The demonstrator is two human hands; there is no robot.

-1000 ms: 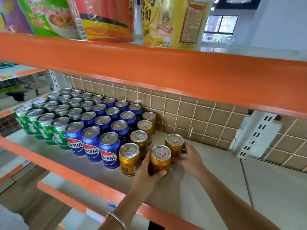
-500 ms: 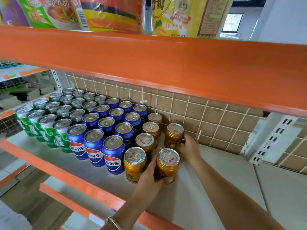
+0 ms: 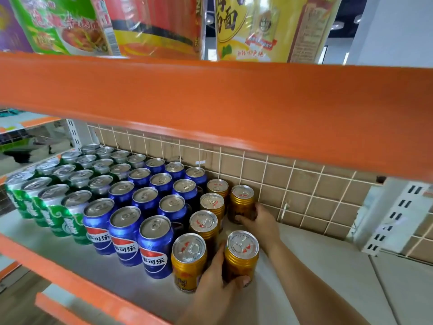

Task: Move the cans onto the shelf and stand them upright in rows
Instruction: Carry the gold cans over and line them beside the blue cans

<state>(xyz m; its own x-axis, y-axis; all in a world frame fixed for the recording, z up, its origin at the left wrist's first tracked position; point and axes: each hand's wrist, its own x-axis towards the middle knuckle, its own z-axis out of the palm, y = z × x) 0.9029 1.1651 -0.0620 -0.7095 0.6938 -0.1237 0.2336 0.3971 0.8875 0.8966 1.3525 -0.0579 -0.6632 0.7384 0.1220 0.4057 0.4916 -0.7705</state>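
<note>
Two hands hold upright cans on the grey shelf (image 3: 316, 289).
Left hand (image 3: 216, 277) grips front gold metal can (image 3: 241, 256); right hand (image 3: 261, 219) grips rear gold metal can (image 3: 242, 202).

We read 事可乐 across the white bands of the front blue Pepsi cans (image 3: 153, 259). The front gold can (image 3: 187, 266) says Bull low down. Up top, the yellow packet (image 3: 257, 26) shows a big 面.
</note>
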